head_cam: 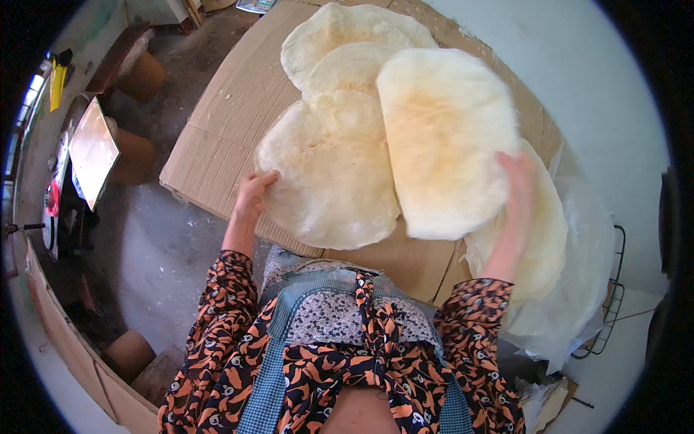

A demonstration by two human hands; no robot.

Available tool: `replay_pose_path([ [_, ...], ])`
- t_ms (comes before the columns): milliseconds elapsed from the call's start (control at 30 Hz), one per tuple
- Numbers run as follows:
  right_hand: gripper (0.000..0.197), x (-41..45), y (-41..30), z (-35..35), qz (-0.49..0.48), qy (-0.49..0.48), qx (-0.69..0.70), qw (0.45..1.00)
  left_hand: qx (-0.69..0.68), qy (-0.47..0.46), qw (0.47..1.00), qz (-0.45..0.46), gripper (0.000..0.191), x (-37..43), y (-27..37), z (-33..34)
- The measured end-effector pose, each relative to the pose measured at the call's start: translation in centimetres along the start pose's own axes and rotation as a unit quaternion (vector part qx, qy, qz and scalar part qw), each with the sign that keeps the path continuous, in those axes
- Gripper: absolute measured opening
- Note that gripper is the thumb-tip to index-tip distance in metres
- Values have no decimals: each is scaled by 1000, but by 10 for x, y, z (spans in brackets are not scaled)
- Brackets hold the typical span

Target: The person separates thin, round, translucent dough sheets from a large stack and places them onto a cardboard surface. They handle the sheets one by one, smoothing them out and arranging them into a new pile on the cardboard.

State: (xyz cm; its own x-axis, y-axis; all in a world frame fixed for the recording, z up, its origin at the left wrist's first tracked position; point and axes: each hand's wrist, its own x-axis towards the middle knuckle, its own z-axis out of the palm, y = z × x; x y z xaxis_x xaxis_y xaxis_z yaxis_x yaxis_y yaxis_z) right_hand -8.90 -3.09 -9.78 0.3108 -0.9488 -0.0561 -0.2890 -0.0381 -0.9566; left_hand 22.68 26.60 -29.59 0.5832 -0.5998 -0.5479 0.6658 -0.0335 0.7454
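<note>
My left hand (255,193) pinches the left rim of a large, thin, cream-coloured round sheet (331,173) that looks like a flatbread. Blurred by motion, my right hand (516,171) grips the right edge of a second sheet (447,141). That one has a browned middle, and its straight left side borders the first sheet. Beyond them, more such sheets (341,35) overlap on the cardboard (217,130). Under my right forearm lie further pale sheets (542,238), partly hidden.
Clear plastic sheeting (583,260) hangs at the right, by a dark wire rack (615,304). A white wall (585,92) borders the far right side. Left of the cardboard, brown cylindrical containers (133,152) stand on the grey floor (162,271).
</note>
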Motion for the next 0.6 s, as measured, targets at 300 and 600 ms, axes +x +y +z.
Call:
replay_pose_path([
  [300, 24, -16, -97, 57, -255, 110, -349, 895, 501, 229, 757, 352, 52, -35, 48, 16],
  [600, 73, -93, 55, 213, -174, -437, -259, 843, -72, -169, 983, -26, 37, -44, -21, 48],
])
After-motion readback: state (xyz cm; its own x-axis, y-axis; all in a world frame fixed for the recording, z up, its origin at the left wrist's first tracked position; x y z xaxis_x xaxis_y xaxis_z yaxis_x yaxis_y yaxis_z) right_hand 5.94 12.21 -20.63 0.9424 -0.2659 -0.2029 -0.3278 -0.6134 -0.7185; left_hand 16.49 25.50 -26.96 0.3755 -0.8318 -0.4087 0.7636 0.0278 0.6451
